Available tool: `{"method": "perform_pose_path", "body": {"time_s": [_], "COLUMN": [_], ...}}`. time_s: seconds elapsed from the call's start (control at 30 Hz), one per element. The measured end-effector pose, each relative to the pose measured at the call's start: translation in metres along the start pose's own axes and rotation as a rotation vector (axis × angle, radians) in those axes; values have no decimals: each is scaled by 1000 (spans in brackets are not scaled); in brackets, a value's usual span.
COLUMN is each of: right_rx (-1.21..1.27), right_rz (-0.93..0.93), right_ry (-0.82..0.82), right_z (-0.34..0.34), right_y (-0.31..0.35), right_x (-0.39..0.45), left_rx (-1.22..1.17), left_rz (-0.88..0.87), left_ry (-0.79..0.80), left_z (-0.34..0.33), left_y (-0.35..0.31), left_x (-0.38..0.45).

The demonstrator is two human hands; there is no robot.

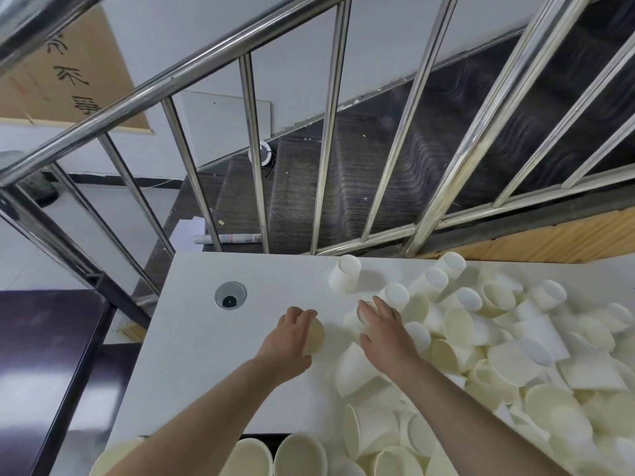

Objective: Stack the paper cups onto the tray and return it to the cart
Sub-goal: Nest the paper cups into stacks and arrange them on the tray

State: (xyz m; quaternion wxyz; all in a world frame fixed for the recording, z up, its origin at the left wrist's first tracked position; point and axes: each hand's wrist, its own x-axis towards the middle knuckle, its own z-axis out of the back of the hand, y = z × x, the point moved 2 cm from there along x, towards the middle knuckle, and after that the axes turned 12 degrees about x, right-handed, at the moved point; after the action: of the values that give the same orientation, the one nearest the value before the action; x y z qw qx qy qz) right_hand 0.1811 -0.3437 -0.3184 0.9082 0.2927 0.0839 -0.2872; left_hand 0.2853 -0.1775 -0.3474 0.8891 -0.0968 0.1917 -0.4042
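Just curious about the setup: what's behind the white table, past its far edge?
Behind the white table stands a steel stair railing, with dark stairs going up beyond it. A rolled paper lies at the foot. The table edge hides the floor directly beneath.

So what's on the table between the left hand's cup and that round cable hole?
Nothing. In the head view the white table is bare between the cable hole and the cup that the left hand grips.
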Motion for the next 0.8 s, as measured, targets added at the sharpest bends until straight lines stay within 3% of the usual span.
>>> {"method": "perform_pose_path", "body": {"time_s": [0.17, 0.33, 0.4, 0.47, 0.57, 0.63, 0.73, 0.8], "right_rx": [26, 206, 402, 777, 1340, 1471, 1418, 1158], "right_rz": [14, 24, -23, -171, -438, -503, -472, -317], "right_ry": [-49, -150, -270, -339, -221, -119, -78, -173], "right_z": [-3, 0, 9, 18, 25, 28, 25, 23], "right_y": [-4, -2, 2, 7, 18, 23, 24, 20], "right_x": [13, 18, 16, 14, 7, 1, -3, -1], "left_rx": [29, 11, -40, -141, -346, -439, -459, -383], "left_rz": [-12, -20, -26, -34, -51, -61, -57, -57], "left_ry": [6, -83, -141, -193, -237, -257, -310, -347], "left_z": [-2, 7, 12, 19, 30, 33, 35, 37], "left_y": [0, -5, -10, -17, -30, -36, -41, -41], "left_x": [0, 1, 5, 9, 12, 13, 12, 12]}}
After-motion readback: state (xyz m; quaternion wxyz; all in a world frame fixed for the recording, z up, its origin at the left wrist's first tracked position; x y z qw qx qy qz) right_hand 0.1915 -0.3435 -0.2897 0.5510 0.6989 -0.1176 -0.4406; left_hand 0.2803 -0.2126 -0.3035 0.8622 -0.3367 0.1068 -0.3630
